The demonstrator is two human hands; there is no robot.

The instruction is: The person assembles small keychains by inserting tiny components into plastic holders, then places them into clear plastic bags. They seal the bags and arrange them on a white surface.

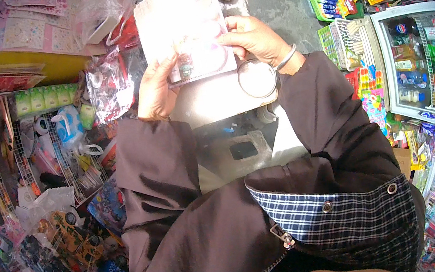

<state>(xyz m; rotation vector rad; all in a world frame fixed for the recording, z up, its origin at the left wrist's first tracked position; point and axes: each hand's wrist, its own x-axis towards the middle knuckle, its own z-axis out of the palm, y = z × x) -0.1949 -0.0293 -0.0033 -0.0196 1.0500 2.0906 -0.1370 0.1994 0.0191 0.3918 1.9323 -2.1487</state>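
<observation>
Both my hands hold up a pale pink notebook (184,23), its cover print washed out by bright sunlight. My left hand (158,85) grips its lower left edge, with the thumb lying on the front. From the right, my right hand (257,43) pinches the notebook's side between thumb and fingers; a silver bangle circles that wrist. Beneath the notebook is a white surface (206,101), partly in glare. On its right end, just below my right hand, sits a round, ring-rimmed thing (257,78) whose kind I cannot make out.
Packed goods crowd my left, with clear plastic-wrapped packets (109,87) beside my left hand and green packs (46,98) farther out. At right stand a glass-door drinks fridge (386,63), a white plastic basket (346,43) and a green tray of snacks (315,0).
</observation>
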